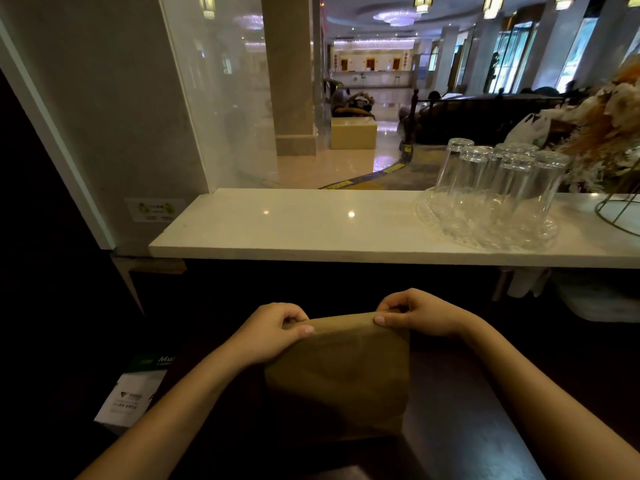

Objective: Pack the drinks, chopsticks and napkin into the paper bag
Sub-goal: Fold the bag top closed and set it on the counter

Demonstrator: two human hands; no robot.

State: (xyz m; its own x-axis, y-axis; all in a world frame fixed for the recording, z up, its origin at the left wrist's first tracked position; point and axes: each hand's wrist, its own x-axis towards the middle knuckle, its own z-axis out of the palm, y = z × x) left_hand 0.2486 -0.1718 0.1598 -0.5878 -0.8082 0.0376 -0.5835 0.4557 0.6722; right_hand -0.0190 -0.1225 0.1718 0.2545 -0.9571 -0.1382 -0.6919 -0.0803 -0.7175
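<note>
A brown paper bag stands upright on the dark lower counter in front of me. Its top edge is folded over. My left hand pinches the left end of that fold between thumb and fingers. My right hand pinches the right end the same way. The inside of the bag is hidden, and no drinks, chopsticks or napkin show anywhere.
A white stone ledge runs across above the bag. On its right stand several upturned glasses on a glass tray, beside a dried flower arrangement. A white and green carton lies at lower left. A glass partition rises at left.
</note>
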